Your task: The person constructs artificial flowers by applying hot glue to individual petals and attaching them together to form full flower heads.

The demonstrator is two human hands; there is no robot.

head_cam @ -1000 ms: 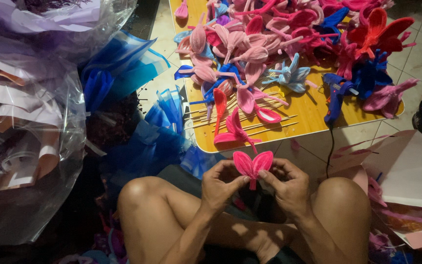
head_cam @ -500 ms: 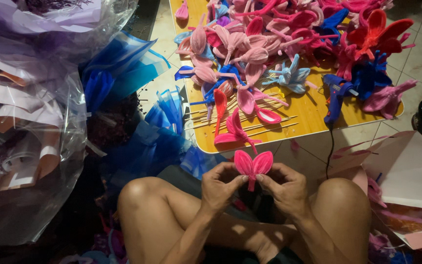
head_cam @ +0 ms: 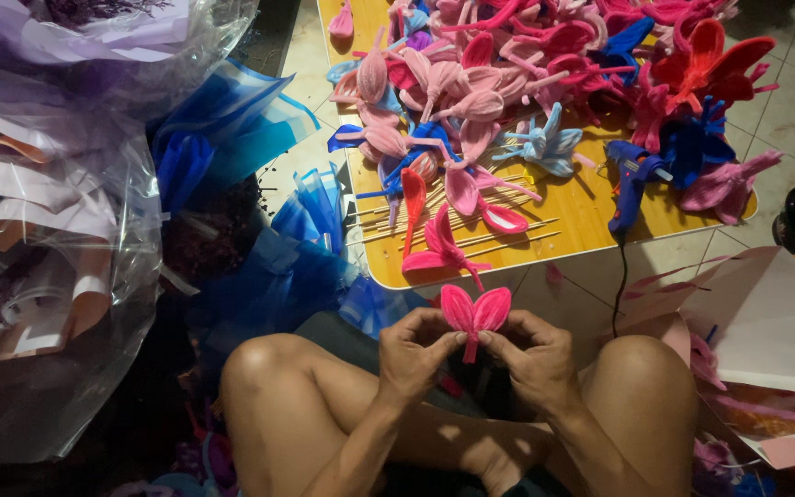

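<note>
Clear bags (head_cam: pixel 48 230) and blue wrapping (head_cam: pixel 259 230) lie at left. A pink petal pair (head_cam: pixel 476 313) is pinched at its stem by left hand (head_cam: pixel 416 354) and right hand (head_cam: pixel 535 359), just before the yellow board (head_cam: pixel 581 216). The stem is judged mid-twist; steady pinching is needed.

A narrow bare strip runs along the near edge of the yellow wooden table (head_cam: pixel 591 225), right of the thin wooden sticks (head_cam: pixel 471 235). Farther back, a dense heap of pink, red and blue fuzzy wire petals (head_cam: pixel 545 64) blocks it. Crumpled blue plastic wrap (head_cam: pixel 269 267) crowds the left, a blue glue gun (head_cam: pixel 632 179) the right.
</note>
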